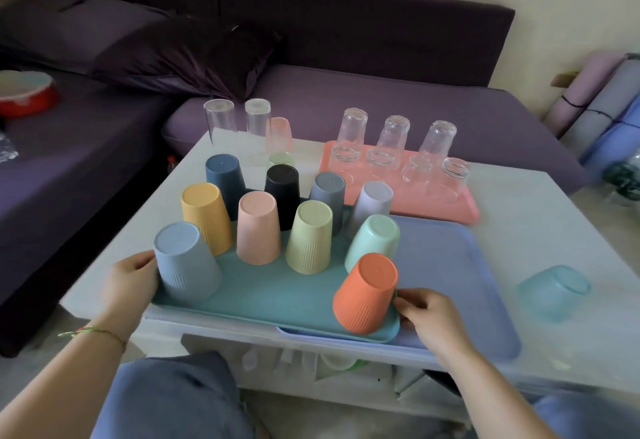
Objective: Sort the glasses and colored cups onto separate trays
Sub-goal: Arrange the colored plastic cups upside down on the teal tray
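Grip on the flat teal plastic tray (277, 294) of 10 upturned coloured cups (258, 227): my left hand (133, 279) curls round its 9 o'clock edge, my right hand (429, 317) pinches its 3 o'clock edge. Clear glasses (393, 133) stand on a pink tray (450, 210) at 1 o'clock.

Soft, even daylight; faint shadows; overall blur; wide-angle edge distortion.

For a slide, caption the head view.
Left hand, right hand grip teal tray of inverted colored cups; glasses on pink tray.
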